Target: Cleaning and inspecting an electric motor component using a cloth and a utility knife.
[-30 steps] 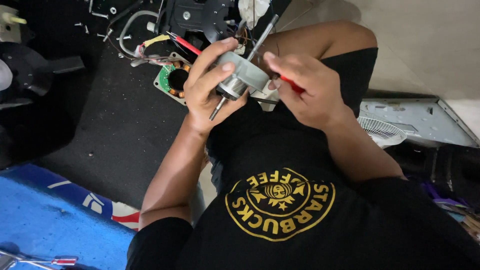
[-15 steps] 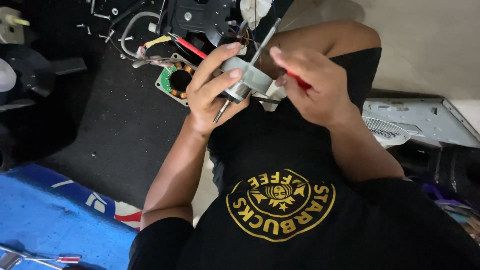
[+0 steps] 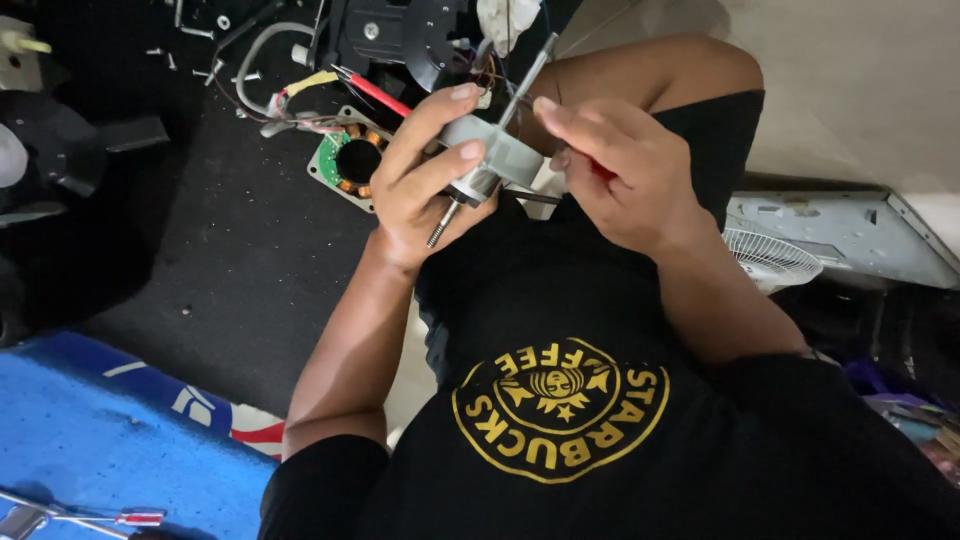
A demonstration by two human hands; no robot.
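My left hand grips a small grey electric motor in front of my chest. The motor's threaded metal shaft points down towards my wrist. My right hand is closed on a screwdriver with a red handle. Its thin metal shank runs up past the motor's top edge, and the tip is hidden behind the motor. The two hands almost touch at the motor.
A round stator with copper coils on a green board lies on the black mat beside red and yellow wires. Black fan parts lie beyond. A small white fan grille and a grey metal panel are right. On a blue cloth, bottom left, lies a small screwdriver.
My right hand's fingers have shifted up over the screwdriver and now hide more of its red handle. The motor stays in my left hand, tilted slightly.
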